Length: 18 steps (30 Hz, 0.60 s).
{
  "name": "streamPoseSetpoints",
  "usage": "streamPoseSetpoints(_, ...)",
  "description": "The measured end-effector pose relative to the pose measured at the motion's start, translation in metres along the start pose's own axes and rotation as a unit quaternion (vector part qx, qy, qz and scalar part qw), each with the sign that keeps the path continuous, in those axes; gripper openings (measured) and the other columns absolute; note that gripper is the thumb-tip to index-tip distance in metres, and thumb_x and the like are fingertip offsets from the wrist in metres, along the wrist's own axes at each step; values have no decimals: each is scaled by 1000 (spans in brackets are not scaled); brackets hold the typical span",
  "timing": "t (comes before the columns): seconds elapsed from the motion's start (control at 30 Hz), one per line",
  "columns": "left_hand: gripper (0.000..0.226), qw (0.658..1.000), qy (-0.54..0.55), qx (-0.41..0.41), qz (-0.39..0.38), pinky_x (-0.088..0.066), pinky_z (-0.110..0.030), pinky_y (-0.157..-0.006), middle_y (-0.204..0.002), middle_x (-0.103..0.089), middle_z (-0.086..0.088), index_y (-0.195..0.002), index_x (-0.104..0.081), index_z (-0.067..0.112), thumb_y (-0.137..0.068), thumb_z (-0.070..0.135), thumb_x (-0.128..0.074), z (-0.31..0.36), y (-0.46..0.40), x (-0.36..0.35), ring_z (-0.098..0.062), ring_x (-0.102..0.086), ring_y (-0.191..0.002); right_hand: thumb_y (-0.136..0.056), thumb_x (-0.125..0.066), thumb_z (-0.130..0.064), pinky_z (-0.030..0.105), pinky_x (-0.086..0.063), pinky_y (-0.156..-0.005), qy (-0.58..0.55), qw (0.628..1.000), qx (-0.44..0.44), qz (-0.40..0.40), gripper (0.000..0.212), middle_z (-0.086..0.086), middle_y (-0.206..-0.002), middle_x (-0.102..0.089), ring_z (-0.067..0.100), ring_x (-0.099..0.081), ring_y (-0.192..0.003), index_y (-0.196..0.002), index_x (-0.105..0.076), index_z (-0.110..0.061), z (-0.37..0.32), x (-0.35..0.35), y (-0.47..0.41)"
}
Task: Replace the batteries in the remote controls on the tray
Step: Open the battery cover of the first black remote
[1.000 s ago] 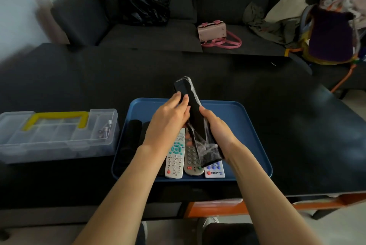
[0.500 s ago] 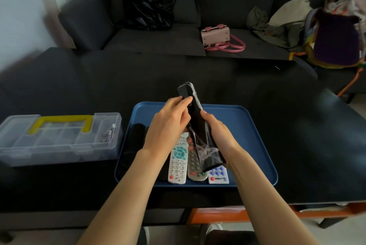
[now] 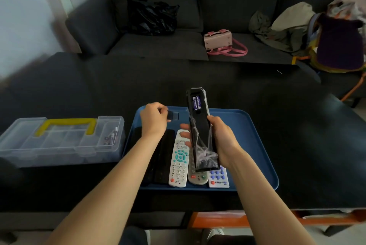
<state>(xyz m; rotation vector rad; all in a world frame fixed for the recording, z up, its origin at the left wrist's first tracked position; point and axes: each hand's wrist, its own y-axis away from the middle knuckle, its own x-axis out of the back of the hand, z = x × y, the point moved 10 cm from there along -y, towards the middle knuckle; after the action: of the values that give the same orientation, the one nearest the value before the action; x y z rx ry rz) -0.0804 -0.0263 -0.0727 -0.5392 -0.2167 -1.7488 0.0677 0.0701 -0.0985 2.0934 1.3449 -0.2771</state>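
Observation:
My right hand (image 3: 221, 141) grips a black remote (image 3: 200, 126) wrapped in clear plastic, held upright over the blue tray (image 3: 253, 145). Its back faces me, with the battery bay open and two purple batteries (image 3: 196, 102) inside. To its left, my left hand (image 3: 153, 121) pinches the small dark battery cover (image 3: 172, 116). Flat on the tray lie two black remotes (image 3: 164, 157), a white remote with teal buttons (image 3: 179, 159), a grey remote (image 3: 196, 175) and a white remote with blue buttons (image 3: 218, 177), the last two partly hidden by the held one.
A clear plastic organiser box (image 3: 59, 139) with a yellow handle sits left of the tray, with a few batteries (image 3: 111, 137) in its right compartment. Behind the black table (image 3: 297, 136) stands a dark sofa with a black bag (image 3: 152, 17), a pink handbag (image 3: 219, 41) and clothes.
My left hand has pulled the battery cover off the held remote and moved it away to the left, exposing the two batteries. The camera has tipped down slightly.

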Motion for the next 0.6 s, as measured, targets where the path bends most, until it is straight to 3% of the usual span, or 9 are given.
streamPoseSetpoints(0.1, 15, 995, -74, 10, -61, -43, -17, -72, -107, -65, -12, -95, -67, 5, -91, 8, -52, -7, -12, -24, -21, -62, -96, -101, -29, -40, 35, -58, -68, 8, 1000, -7, -13, 42, 22, -106, -70, 27, -71, -80, -115, -56, -11, 2, -6, -1)
streamPoseSetpoints(0.2, 29, 978, -152, 21, -143, -39, -24, -87, -124, -59, -9, -117, -59, 10, -93, 25, -54, -14, -14, -44, -21, -53, -116, -101, -35, -41, 39, -57, -75, 43, 999, 17, -14, 43, 21, -103, -71, 28, -70, -82, -119, -54, -8, -1, -5, -5)
streamPoseSetpoints(0.27, 35, 985, -137, -19, -106, -39, -26, -92, -129, -56, -9, -127, -53, 11, -94, 25, -51, 1, -12, -34, -21, -51, -119, -101, -37, -36, 41, -57, -74, 59, 998, 33, -15, 36, 19, -97, -72, 28, -71, -78, -121, -50, -9, -5, -6, -4)
streamPoseSetpoints(0.37, 39, 984, -48, -170, -36, -36, -17, -95, -132, -54, -7, -131, -50, 12, -94, 22, -52, 51, 10, -10, -16, -50, -122, -102, -38, -30, 39, -58, -67, 86, 995, 52, -6, 28, 12, -85, -74, 25, -71, -71, -116, -51, -10, -11, -7, -2)
streamPoseSetpoints(0.43, 46, 968, -42, -239, -70, -30, -33, -110, -141, -45, -8, -134, -47, 14, -91, 24, -57, 71, 27, -15, -18, -41, -131, -101, -39, -29, 38, -58, -66, 110, 992, 66, 2, 25, 9, -82, -74, 24, -71, -70, -112, -53, -13, -14, -6, -2)
streamPoseSetpoints(0.5, 47, 960, -86, -253, -84, -23, -47, -113, -145, -40, -9, -133, -49, 15, -89, 25, -60, 72, 32, -22, -22, -34, -135, -101, -40, -31, 38, -58, -70, 145, 986, 85, 10, 24, 9, -87, -74, 25, -71, -73, -112, -55, -16, -16, -6, -1)
streamPoseSetpoints(0.6, 41, 955, -127, -266, -45, -21, -49, -112, -140, -46, -10, -126, -56, 15, -87, 24, -62, 68, 31, -19, -25, -38, -133, -101, -39, -30, 33, -57, -63, 207, 971, 115, 30, 22, 10, -91, -72, 21, -70, -67, -110, -55, -17, -21, -4, 1)
